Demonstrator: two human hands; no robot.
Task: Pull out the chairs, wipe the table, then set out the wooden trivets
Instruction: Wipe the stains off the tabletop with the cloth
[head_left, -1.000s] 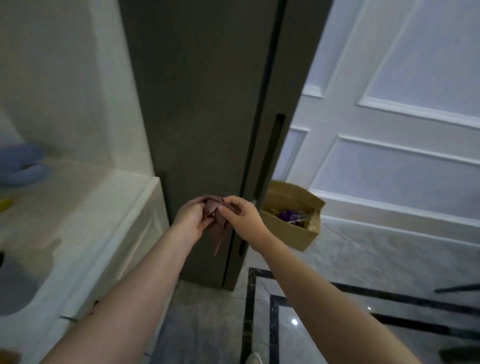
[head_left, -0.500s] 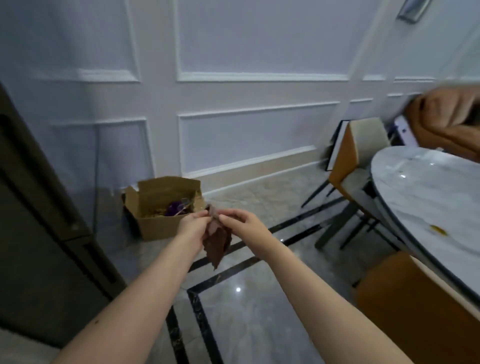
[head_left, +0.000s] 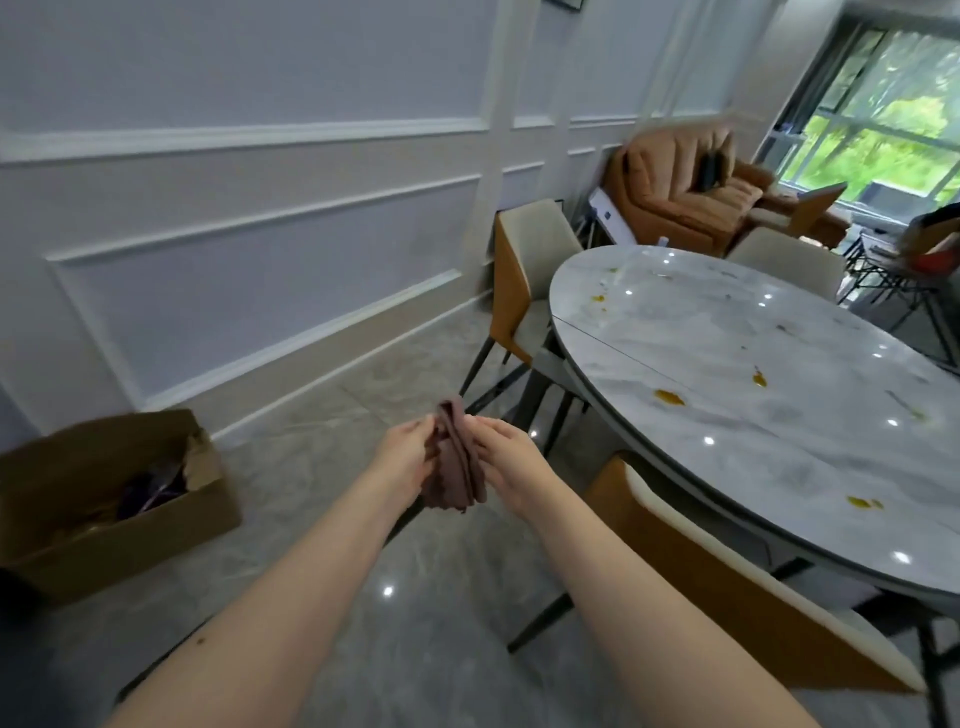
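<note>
A folded brown cloth (head_left: 453, 467) hangs between my left hand (head_left: 402, 460) and my right hand (head_left: 511, 467), both gripping it in front of me above the floor. To the right stands a round marble table (head_left: 737, 374) with several yellow stains on its top. An orange-backed chair (head_left: 727, 587) is tucked in at the table's near side, just right of my right arm. Another chair (head_left: 524, 270) stands at the table's left side and a third (head_left: 784, 260) at the far side. No trivets are visible.
An open cardboard box (head_left: 104, 504) with purple items sits on the floor at the left by the panelled wall (head_left: 260, 234). An orange sofa (head_left: 685, 176) and a window lie beyond the table. Glossy grey floor (head_left: 415, 597) stretches between box and table.
My view has swung right, from a dark cabinet and counter to the wall, then to the table and chairs. Both hands kept hold of the cloth and refolded it.
</note>
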